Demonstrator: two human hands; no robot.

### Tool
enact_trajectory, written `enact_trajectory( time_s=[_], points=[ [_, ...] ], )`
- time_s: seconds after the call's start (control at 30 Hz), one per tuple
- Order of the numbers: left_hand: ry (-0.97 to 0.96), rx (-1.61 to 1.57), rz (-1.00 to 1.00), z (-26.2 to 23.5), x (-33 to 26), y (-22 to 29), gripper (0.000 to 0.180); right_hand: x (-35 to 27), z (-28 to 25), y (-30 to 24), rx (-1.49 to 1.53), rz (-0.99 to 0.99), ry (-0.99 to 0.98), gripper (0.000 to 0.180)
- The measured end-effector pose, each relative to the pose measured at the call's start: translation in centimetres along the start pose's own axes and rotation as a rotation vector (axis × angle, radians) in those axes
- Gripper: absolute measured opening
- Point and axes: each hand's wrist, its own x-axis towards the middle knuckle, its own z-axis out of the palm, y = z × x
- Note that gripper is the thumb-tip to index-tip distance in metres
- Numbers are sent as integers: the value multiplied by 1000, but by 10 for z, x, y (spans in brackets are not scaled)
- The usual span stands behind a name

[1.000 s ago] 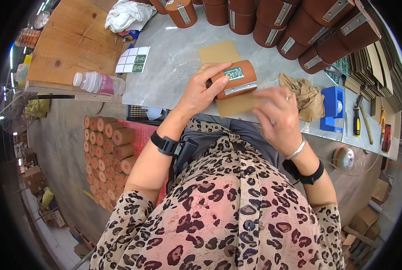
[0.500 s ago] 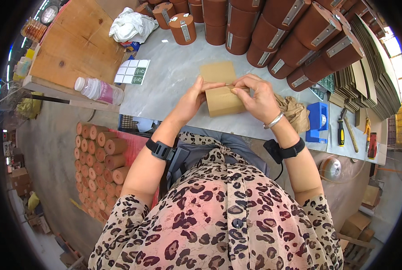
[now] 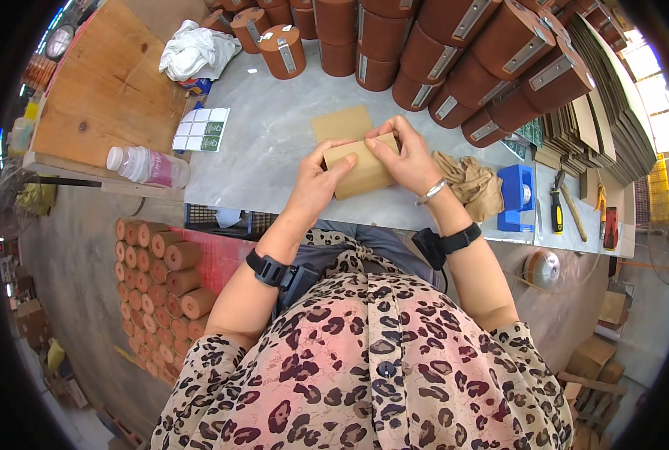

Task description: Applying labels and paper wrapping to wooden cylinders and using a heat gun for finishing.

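Grey counter [image 3: 274,150], workshop floor below.
I see left hand [image 3: 315,184] & right hand [image 3: 403,159], fingers gripping cardboard box [image 3: 360,172]; brown cylinders [image 3: 454,52] stacked behind, wood board [image 3: 109,90] to the left.

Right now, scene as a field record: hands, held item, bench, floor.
left hand: grips the left end of the cardboard box
right hand: pinches the box's top right edge
box: tan, shut, held just above the grey bench
bench items: brown cylinder cases, white rag, plastic bottle, blue tape dispenser, hammer
floor: stacked brown rolls
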Motion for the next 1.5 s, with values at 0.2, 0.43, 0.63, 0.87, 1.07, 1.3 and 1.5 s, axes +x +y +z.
enact_trajectory(
  time_s=[0.2, 0.43, 0.63, 0.87, 1.07, 1.3, 1.5],
  points=[
    [165, -22, -9, 9, -10, -4, 34, -15, 15, -3, -90, -47, 106, 21],
    [117, -71, -128, 8, -22, -7, 30, -40, 21, -13, -65, 5, 188, 14],
    [162, -34, -168, 5, -16, -7, 25, -42, 23, -12, -13, -12, 174, 19],
    [137, 72, -215, 3, -14, -3, 28, -45, 22, -19, -15, 11, 168, 19],
    [131, 135, -144, 3, -7, 2, 29, -41, 17, -48, -601, -231, 179, 29],
    [132, 185, -112, -9, 3, -3, 32, -68, 23, -75, -780, -416, -104, 61],
    [331, -33, 47, -22, 10, -12, 32, -11, 22, -56, -920, -349, -277, 82]
  ],
)
